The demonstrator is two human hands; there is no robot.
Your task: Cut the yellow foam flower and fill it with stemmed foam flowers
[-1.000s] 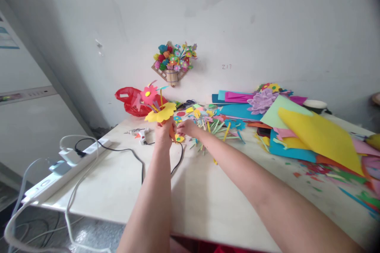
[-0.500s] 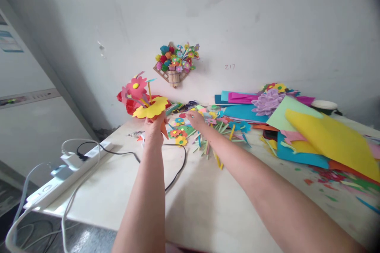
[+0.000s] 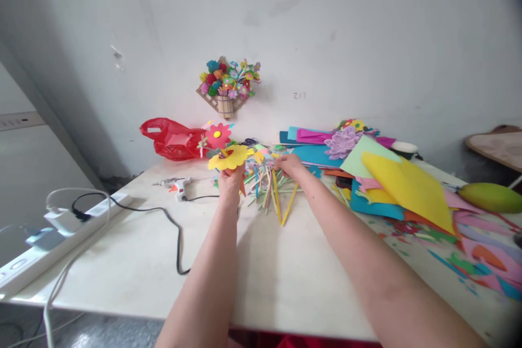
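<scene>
My left hand (image 3: 229, 181) is closed around an orange paper cone topped by a yellow scalloped collar (image 3: 227, 159), with a pink foam flower (image 3: 218, 135) and other stems standing in it. My right hand (image 3: 289, 165) reaches into a heap of small foam flowers on coloured stems (image 3: 267, 185) lying on the white table (image 3: 134, 261); its fingers curl down over the stems, and I cannot make out whether they grip one. Both hands are near the far side of the table, close together.
A glue gun (image 3: 179, 185) with a black cord lies left of my left hand. A red plastic bag (image 3: 171, 138) sits by the wall. A white power strip (image 3: 53, 236) is at the left edge. Coloured foam sheets (image 3: 402, 185) and scraps cover the right side. A flower basket (image 3: 226, 87) hangs on the wall.
My left hand lowered the cone bouquet and brought it right, toward the heap. My right hand moved further right over the stems. The view turned slightly right.
</scene>
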